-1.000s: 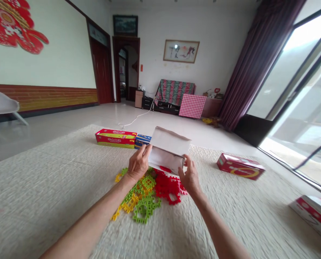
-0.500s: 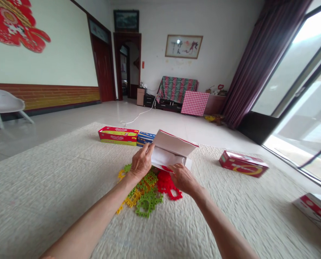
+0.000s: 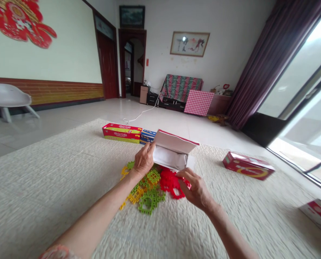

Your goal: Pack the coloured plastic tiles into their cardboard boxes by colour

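Observation:
My left hand [image 3: 144,158] grips the left end of an opened cardboard box [image 3: 173,142], its lid raised, red on the outside and pale inside. Inside lies something white and smooth [image 3: 169,157], perhaps cloth or paper; which, I cannot tell. Just below the box's right front edge is my right hand [image 3: 194,185], fingers bent and apart, over red plastic interlocking pieces [image 3: 167,180]. No held piece shows in it. Beneath my left hand spread green interlocking pieces [image 3: 147,203] and yellow interlocking pieces [image 3: 136,195], all on the quilted mat.
Beyond the box, a red and yellow-green carton [image 3: 122,133] stands end to end with a blue carton [image 3: 147,136]. A dark red carton [image 3: 248,166] rests to the right on the mat [image 3: 74,169]. Another red and white carton [image 3: 318,214] lies at the right edge.
My right hand has drawn back from the box's front edge, down and to the right. My left hand keeps its hold on the box. The whole view has shifted slightly.

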